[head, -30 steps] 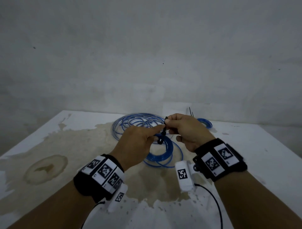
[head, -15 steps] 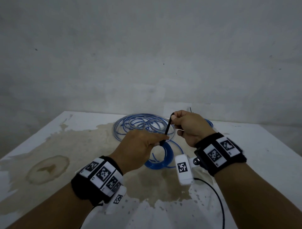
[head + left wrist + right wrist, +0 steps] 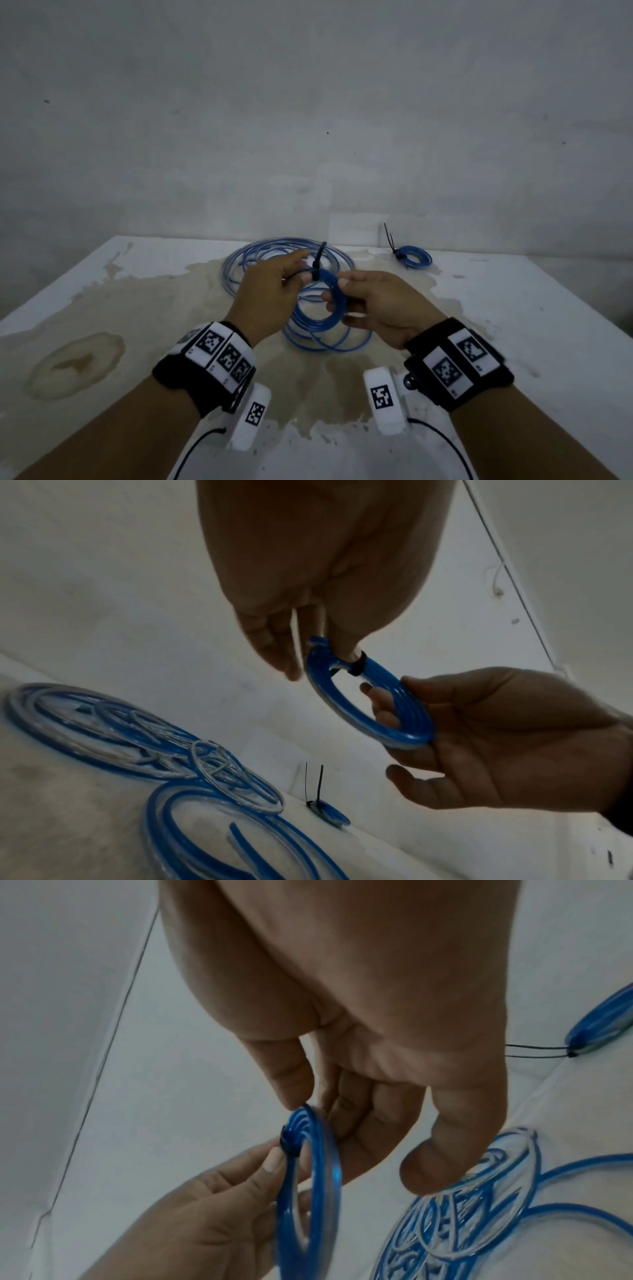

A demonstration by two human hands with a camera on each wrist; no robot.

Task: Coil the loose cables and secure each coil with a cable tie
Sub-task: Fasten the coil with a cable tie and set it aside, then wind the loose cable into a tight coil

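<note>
A small blue cable coil (image 3: 330, 301) is held upright above the table between both hands. A black cable tie (image 3: 317, 265) wraps its top, its tail sticking up. My left hand (image 3: 308, 272) pinches the coil at the tie (image 3: 356, 664), thumb on the tie's head (image 3: 287, 1144). My right hand (image 3: 337, 296) grips the coil's right side (image 3: 394, 718), fingers through the ring. Loose blue cable (image 3: 274, 257) lies in wide loops on the table behind and under the hands.
A tied blue coil (image 3: 414, 257) with two black tie tails lies at the table's back right (image 3: 329, 814). The white table (image 3: 513, 325) is stained brown in the middle and left. A grey wall stands close behind the far edge.
My right hand has let go of the tie's tail and dropped to grip the coil's side. The coil has been raised and turned more upright; the left hand stays at the tie.
</note>
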